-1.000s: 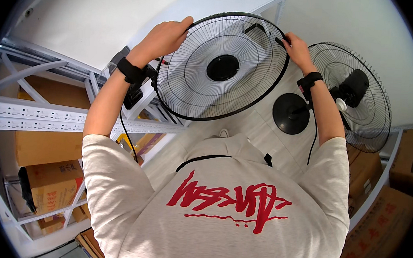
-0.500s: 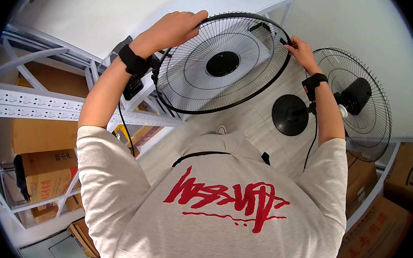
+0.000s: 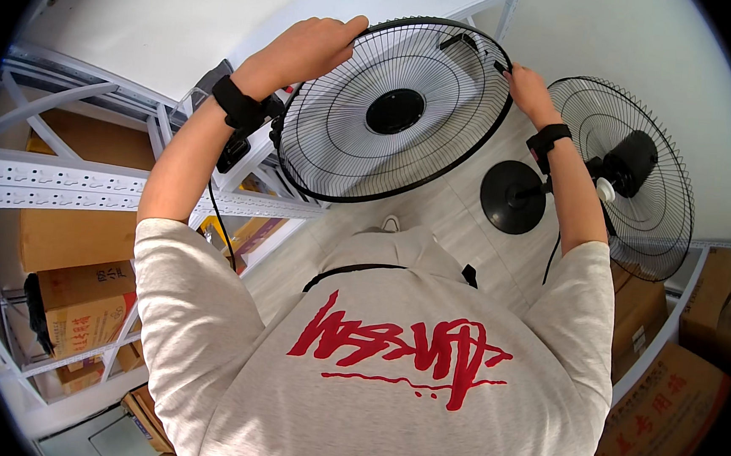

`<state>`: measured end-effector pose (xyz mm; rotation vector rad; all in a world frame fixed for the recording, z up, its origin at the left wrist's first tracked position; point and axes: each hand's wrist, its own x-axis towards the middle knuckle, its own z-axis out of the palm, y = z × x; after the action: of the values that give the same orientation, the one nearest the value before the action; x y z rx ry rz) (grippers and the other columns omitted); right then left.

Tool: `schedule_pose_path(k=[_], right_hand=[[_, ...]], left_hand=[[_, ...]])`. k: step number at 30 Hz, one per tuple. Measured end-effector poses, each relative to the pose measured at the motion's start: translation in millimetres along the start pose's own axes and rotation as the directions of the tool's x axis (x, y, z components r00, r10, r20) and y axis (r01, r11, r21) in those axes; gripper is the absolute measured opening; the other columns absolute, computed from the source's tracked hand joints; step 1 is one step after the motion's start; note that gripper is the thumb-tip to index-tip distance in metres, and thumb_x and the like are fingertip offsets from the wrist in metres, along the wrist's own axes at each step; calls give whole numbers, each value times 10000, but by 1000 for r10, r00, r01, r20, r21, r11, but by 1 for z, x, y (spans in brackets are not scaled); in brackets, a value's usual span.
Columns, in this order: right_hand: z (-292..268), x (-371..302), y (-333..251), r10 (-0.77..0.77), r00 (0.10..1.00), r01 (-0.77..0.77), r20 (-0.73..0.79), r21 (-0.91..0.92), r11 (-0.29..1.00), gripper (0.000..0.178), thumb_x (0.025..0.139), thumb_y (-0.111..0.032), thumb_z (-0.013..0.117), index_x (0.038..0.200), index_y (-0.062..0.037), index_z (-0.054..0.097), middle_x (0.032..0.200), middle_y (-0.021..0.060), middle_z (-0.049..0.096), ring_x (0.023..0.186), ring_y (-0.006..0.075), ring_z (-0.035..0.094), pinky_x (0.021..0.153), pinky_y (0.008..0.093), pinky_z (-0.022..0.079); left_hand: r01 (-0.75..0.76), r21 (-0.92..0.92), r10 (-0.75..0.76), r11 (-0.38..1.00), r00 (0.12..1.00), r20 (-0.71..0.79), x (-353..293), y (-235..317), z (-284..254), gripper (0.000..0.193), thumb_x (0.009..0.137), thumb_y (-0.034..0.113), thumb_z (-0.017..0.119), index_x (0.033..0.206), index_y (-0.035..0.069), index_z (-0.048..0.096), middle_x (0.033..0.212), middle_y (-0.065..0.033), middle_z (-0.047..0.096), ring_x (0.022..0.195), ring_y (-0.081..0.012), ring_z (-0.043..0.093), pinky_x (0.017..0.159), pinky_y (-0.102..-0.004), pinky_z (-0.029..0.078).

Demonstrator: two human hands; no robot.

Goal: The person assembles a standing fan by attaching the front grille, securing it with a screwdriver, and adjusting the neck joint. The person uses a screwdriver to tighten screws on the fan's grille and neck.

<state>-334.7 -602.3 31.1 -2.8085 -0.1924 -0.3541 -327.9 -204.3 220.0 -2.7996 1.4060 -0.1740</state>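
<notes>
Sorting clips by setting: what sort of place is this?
Probably a storeroom: a white metal rack on the left holds cardboard boxes, and a black standing fan is near the wall on the right.

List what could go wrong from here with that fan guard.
The round black wire fan guard might slip or tilt, since the bare left hand and bare right hand hold it only by its rim. Swung rightward, it could knock the black standing fan with a wire cage, which stands close beside the right forearm.
</notes>
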Motion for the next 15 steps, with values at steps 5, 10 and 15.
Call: schedule_pose_path(k=[5, 10, 15], right_hand=[[2, 3, 3, 39, 999, -40, 19, 48, 998, 255, 942, -197, 559, 1022, 45, 575, 906, 275, 651, 886, 454, 611, 792, 513, 490], [22, -3, 18, 221, 971, -200, -88, 197, 960, 508, 883, -274, 655, 1264, 30, 513, 1033, 273, 647, 998, 432, 610, 868, 472, 495], [37, -28, -7, 103, 946, -56, -309, 155, 986, 648, 823, -259, 725, 1341, 12, 446, 1285, 258, 533, 1156, 387, 548, 929, 450, 475]], left_hand=[[-47, 14, 48, 999, 996, -80, -1, -2, 6, 196, 926, 113, 559, 1098, 51, 487, 777, -168, 624, 733, -356, 623, 634, -450, 486], [8, 101, -4, 995, 999, -36, 9, 8, 13, 191, 920, 100, 549, 1094, 42, 500, 740, -164, 617, 704, -351, 625, 610, -441, 493], [4, 112, 0, 994, 999, -38, 24, 14, 20, 160, 880, 29, 523, 1033, -18, 515, 696, -193, 615, 657, -356, 628, 574, -440, 498]])
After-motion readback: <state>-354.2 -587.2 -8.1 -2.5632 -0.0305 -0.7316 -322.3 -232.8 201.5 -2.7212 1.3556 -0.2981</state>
